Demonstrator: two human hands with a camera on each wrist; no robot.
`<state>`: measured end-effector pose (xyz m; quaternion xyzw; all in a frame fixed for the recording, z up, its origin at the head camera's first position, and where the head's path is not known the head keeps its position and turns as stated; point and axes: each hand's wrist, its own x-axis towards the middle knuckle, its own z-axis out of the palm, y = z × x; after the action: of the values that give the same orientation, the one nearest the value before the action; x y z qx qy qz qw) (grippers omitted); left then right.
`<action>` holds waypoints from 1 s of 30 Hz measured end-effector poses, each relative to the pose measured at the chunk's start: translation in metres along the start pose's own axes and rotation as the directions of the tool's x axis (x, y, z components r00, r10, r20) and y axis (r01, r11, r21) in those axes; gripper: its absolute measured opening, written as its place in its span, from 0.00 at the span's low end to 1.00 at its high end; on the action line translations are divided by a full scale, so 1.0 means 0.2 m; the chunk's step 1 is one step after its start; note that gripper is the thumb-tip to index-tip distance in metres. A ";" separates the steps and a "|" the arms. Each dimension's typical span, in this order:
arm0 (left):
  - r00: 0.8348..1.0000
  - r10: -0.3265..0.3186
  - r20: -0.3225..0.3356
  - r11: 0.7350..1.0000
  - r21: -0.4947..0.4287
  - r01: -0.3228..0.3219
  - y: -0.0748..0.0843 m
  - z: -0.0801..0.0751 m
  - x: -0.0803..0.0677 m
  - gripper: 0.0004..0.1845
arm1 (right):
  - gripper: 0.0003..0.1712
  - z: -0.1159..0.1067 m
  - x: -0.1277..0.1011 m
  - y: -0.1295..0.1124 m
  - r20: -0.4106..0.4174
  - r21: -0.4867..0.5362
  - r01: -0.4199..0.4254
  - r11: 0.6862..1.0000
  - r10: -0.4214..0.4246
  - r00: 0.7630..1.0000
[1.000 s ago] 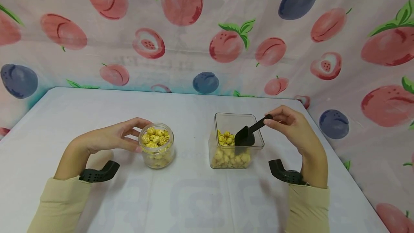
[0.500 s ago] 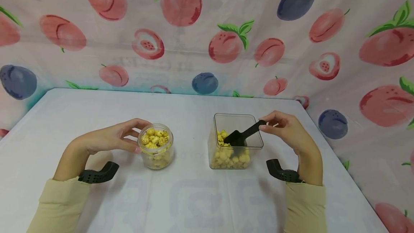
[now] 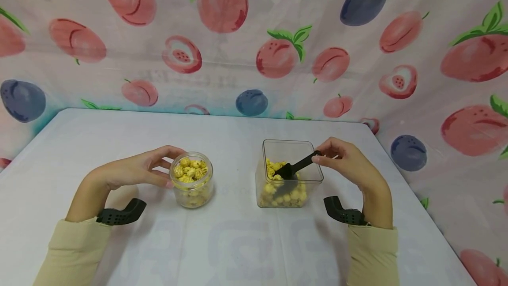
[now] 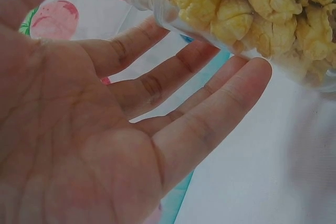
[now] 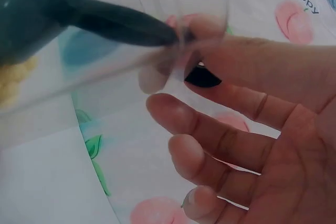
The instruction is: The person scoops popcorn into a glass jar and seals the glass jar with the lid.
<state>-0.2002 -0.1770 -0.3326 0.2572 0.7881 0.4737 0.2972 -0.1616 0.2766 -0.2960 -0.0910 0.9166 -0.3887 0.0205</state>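
A round clear jar full of yellow popcorn stands on the left half of the table. My left hand holds its left side, fingers behind and thumb in front; the left wrist view shows the fingertips against the jar wall. To the right stands a square clear container, partly filled with popcorn. My right hand pinches the handle end of a black scoop. The scoop slants over the container's right rim, its head down among the popcorn and partly hidden.
A white cloth covers the table. A fruit-printed curtain rises along its back and right sides. Black camera mounts sit on both wrists.
My right hand has moved left and slightly down, pushing the scoop deeper into the popcorn and to a lower slant. My left hand and the jar stay put.
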 end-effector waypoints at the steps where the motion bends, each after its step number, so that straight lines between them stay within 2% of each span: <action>1: 1.000 0.000 0.000 1.000 0.000 0.000 0.00 0.00 0.00 0.36 | 0.14 0.00 0.00 0.00 0.001 -0.004 -0.005 1.000 0.005 1.000; 9: 1.000 0.003 0.002 1.000 -0.006 -0.003 0.00 0.00 0.00 0.36 | 0.18 -0.01 -0.01 -0.02 -0.003 -0.032 -0.003 0.999 0.003 1.000; 18: 1.000 -0.003 0.005 1.000 -0.014 0.004 0.00 -0.01 0.00 0.36 | 0.21 -0.01 -0.02 -0.06 -0.076 -0.005 0.033 0.999 -0.034 0.997; 25: 1.000 -0.008 0.005 1.000 -0.010 0.008 0.00 0.00 0.00 0.37 | 0.24 0.02 -0.04 -0.15 -0.119 0.040 0.111 0.993 -0.105 0.987; 30: 1.000 -0.006 0.003 1.000 -0.008 0.006 0.00 0.00 0.00 0.36 | 0.25 0.06 -0.04 -0.22 -0.119 0.068 0.187 0.980 -0.178 0.977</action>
<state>-0.2009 -0.1772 -0.3321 0.2546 0.7865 0.4755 0.3008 -0.1465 0.2391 -0.2738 -0.1519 0.8881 -0.4291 -0.0634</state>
